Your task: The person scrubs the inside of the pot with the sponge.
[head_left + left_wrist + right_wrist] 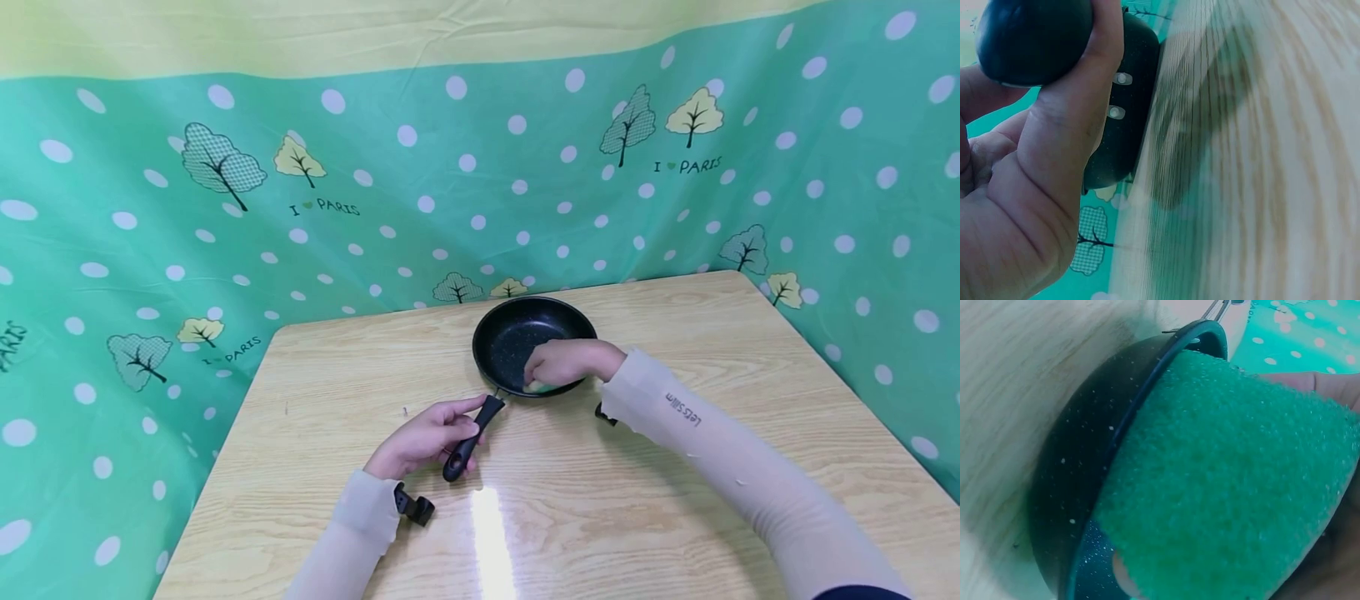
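Observation:
A black frying pan (510,337) with pale speckles stands toward the back of the wooden table, its black handle (463,450) pointing to the near left. My left hand (427,435) grips that handle, thumb on top and fingers underneath. In the left wrist view, the rounded handle end (1035,40) shows large in front of the pan's outer wall (1124,128) and two rivets. Inside the pan, near its front right rim, my right hand (568,362) holds a green scouring sponge (1222,481). Most of the sponge (538,387) is hidden under the hand in the head view.
The light wood-grain table (360,358) extends around the pan, with a bright light reflection in front. A green dotted curtain (420,192) with printed trees hangs behind and along the sides. Black wrist straps (414,505) show at both sleeve cuffs.

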A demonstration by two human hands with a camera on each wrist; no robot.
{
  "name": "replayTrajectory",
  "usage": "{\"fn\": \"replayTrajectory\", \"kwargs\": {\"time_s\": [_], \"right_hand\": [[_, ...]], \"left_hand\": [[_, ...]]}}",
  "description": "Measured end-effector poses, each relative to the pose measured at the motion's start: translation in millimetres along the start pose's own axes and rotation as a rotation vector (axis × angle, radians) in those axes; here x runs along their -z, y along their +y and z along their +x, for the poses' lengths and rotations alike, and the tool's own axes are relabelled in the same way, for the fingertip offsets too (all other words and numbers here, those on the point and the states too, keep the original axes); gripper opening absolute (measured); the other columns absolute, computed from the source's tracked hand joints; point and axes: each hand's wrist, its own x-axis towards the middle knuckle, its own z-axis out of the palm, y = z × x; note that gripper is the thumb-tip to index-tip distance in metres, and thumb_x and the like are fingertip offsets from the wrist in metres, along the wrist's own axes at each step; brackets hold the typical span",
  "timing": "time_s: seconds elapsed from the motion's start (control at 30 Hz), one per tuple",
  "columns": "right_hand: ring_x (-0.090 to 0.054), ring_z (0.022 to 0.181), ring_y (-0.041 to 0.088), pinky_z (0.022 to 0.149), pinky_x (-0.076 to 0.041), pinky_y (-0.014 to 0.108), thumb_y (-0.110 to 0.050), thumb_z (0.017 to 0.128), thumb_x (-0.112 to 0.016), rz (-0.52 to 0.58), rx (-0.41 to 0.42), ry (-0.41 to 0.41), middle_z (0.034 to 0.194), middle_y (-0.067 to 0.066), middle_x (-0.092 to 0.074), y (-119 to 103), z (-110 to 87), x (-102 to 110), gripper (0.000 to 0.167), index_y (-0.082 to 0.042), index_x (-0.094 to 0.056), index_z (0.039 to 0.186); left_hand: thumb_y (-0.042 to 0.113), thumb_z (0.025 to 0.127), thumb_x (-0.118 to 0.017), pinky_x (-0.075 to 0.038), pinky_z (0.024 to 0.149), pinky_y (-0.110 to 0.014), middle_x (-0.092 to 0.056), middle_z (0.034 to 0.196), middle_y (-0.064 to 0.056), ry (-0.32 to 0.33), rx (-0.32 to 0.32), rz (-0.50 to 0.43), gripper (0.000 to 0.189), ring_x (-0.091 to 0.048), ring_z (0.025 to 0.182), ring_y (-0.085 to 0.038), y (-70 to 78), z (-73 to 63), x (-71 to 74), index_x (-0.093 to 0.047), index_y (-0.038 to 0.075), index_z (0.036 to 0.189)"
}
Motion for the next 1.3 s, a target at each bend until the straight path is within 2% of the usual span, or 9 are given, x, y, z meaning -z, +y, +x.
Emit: {"fn": "replayTrajectory", "kwargs": {"time_s": [0.33,0.63,0.87,1.1,1.3], "right_hand": [[-0.050,0.143,0.030,0.120,-0.041,0.045,-0.012,0.105,-0.038,0.109,0.029,0.059,0.143,0.010,-0.065,-1,4.7,-10,0.046,-0.005,-0.072,0.134],[-0.053,0.140,0.026,0.118,-0.042,0.043,-0.009,0.103,-0.039,0.139,0.059,0.104,0.142,0.008,-0.066,3,9.7,-15,0.046,-0.006,-0.072,0.135],[-0.051,0.141,0.028,0.120,-0.040,0.046,-0.006,0.100,-0.041,0.184,0.082,0.118,0.144,0.009,-0.064,5,14.2,-19,0.048,-0.006,-0.070,0.139],[-0.052,0.139,0.027,0.118,-0.041,0.046,-0.005,0.097,-0.044,0.162,0.090,0.130,0.145,0.009,-0.063,5,21.6,-23,0.051,-0.009,-0.068,0.142],[-0.046,0.146,0.027,0.122,-0.036,0.046,-0.008,0.104,-0.045,0.164,0.087,0.117,0.153,0.011,-0.056,4,26.2,-26,0.048,-0.009,-0.061,0.149]], "left_hand": [[0.013,0.112,-0.050,-0.063,0.069,-0.035,-0.063,0.120,-0.023,0.007,0.004,0.006,0.063,-0.071,0.075,-0.021,0.9,0.2,0.0,-0.023,0.009,0.169],[0.012,0.112,-0.050,-0.063,0.073,-0.038,-0.059,0.122,-0.027,0.015,0.009,0.016,0.063,-0.071,0.076,-0.023,1.1,-0.3,1.4,-0.023,0.009,0.169],[0.011,0.112,-0.051,-0.063,0.074,-0.038,-0.059,0.123,-0.026,0.014,0.007,0.026,0.064,-0.072,0.076,-0.023,0.3,0.6,1.0,-0.023,0.009,0.169],[0.012,0.111,-0.052,-0.064,0.074,-0.038,-0.057,0.126,-0.028,0.025,0.018,0.038,0.063,-0.073,0.076,-0.023,0.2,-0.7,1.5,-0.025,0.010,0.169],[0.011,0.111,-0.052,-0.064,0.073,-0.038,-0.058,0.126,-0.028,0.023,0.013,0.045,0.063,-0.073,0.075,-0.023,0.0,-0.2,1.1,-0.025,0.009,0.168]]}}
